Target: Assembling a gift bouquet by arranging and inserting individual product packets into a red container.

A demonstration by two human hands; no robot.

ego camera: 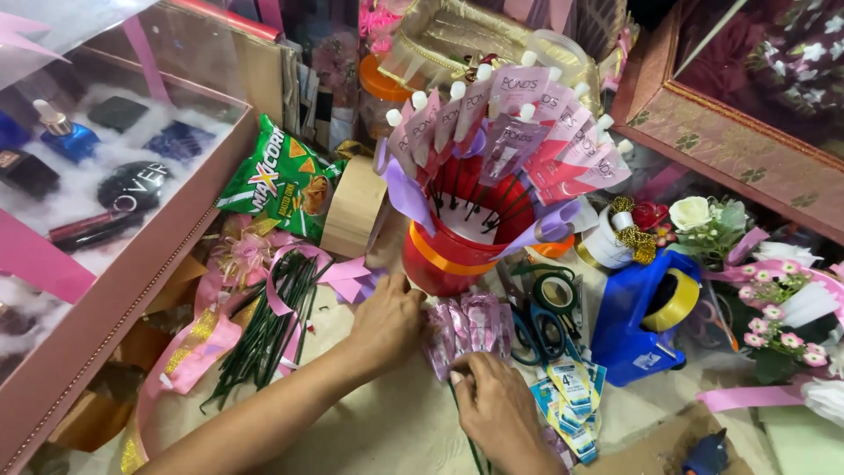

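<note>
Two hands, one red bucket (pixel 444 255).
Your left hand (pixel 387 321) and right hand (pixel 492 400) both grip pink sachets (pixel 470 325) just below it; green snack bag (pixel 281 180) left.

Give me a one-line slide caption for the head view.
Both hands, left and right, handle pink sachets beside a red bucket of sachets on sticks.

cluttered floor (pixel 387 431), red bucket (pixel 440 259), scissors (pixel 536 330), green sticks (pixel 264 334)

2 bare forearms, no sleeves, left grip (pixel 387 325) and right grip (pixel 497 409) ringless, nails short.
</note>
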